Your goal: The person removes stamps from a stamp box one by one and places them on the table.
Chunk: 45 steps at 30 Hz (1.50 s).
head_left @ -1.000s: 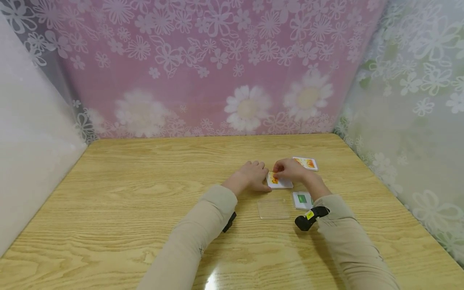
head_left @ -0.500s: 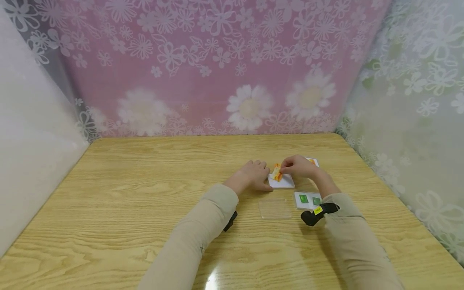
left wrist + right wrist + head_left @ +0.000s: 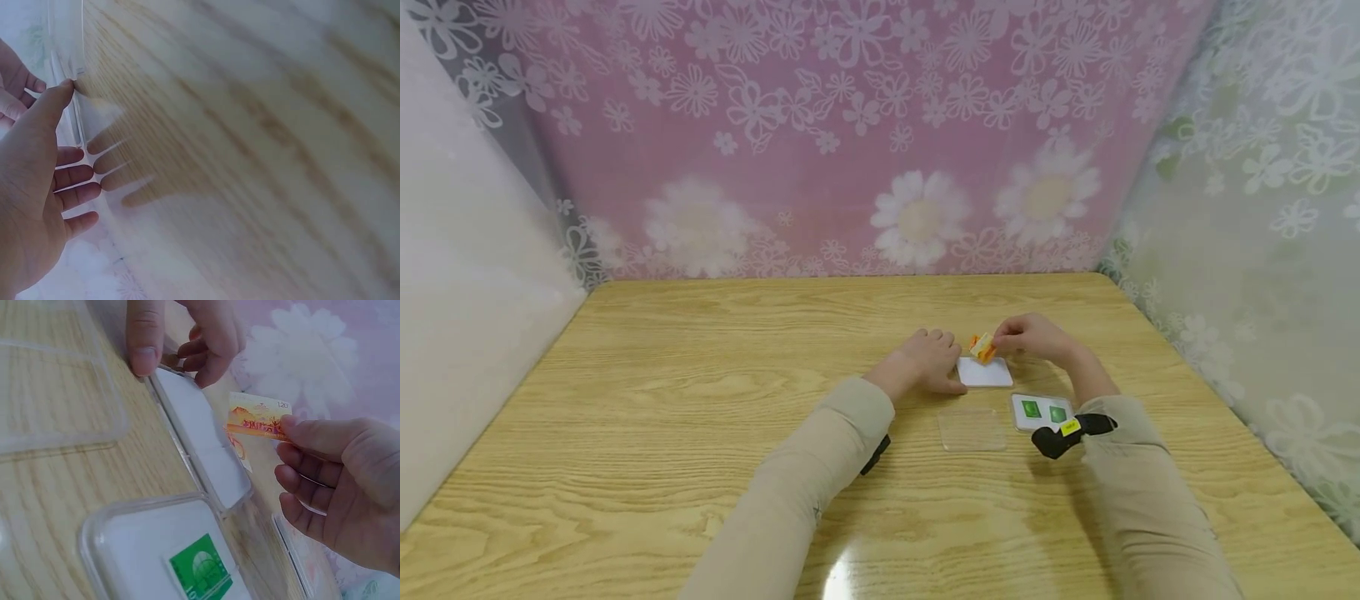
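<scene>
Head view has both bare hands at a wood-grain table (image 3: 700,375). The right hand (image 3: 1033,336) pinches an orange stamp (image 3: 982,347) between thumb and fingertips; its other fingers are loosely bent, as the right wrist view shows. The stamp sticks out to the left of that hand, tilted up over the far edge of a white flat case (image 3: 985,374). A second orange piece (image 3: 239,452) shows just below the stamp; whether the two are joined, I cannot tell.

The left hand (image 3: 925,362) lies at the other end of the white flat case. It spans the short side, thumb at the near corner and index finger at the far one, holding the case between them, with the remaining fingers spread and slightly bent. The case sits flat on the table, between the two hands.

Nearer the person than the left hand, and a little to its right, lies a clear plastic lid (image 3: 972,430). On the near side of the right hand, below its wrist, is another flat case (image 3: 1044,422) with two green stamps (image 3: 1032,409) side by side on white. The edge of a further case (image 3: 299,559) shows behind the right hand's lower fingers in the right wrist view; the hand hides much of it. Pale sleeves (image 3: 808,479) cover both forearms, and beyond the hands hangs a pink flowered cloth (image 3: 805,175).
</scene>
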### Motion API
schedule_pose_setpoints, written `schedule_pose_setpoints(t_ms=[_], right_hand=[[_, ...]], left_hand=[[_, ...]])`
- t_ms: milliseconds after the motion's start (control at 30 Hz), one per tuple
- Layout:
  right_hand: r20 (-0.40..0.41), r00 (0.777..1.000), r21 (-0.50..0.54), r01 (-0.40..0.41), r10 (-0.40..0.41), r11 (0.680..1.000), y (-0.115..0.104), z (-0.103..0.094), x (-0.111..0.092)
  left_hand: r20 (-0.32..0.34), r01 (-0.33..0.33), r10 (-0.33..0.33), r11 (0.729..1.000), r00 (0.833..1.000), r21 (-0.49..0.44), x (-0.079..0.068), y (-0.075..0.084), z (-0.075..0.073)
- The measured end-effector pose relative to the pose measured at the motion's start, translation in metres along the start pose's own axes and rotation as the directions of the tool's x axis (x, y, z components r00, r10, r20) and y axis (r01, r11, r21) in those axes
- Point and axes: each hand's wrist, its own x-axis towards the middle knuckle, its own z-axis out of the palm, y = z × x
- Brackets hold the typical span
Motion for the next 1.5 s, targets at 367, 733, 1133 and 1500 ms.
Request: schedule_pose_setpoints(t_ms=[367,733,1133,1500], right_hand=[[-0.057,0.998,0.112,-0.021,0.028,0.993,0.0,-0.007,0.0],[-0.1,0.992,0.16,-0.065,0.082,0.985,-0.007,-0.006,0.004],[-0.075,0.995,0.182,-0.056,0.07,0.982,-0.015,0.009,0.027],[-0.079,0.995,-0.002,-0.057,0.057,0.998,-0.019,0.021,0.049]], left_hand=[[-0.02,-0.013,0.014,1.0,1.0,0.028,-0.002,-0.002,0.001],[-0.025,-0.015,0.016,0.999,1.0,0.046,-0.002,-0.001,0.003],[-0.003,0.0,0.0,1.0,1.0,0.019,-0.004,0.002,0.001],[-0.009,-0.002,0.002,1.0,1.0,0.009,-0.003,0.001,-0.001]])
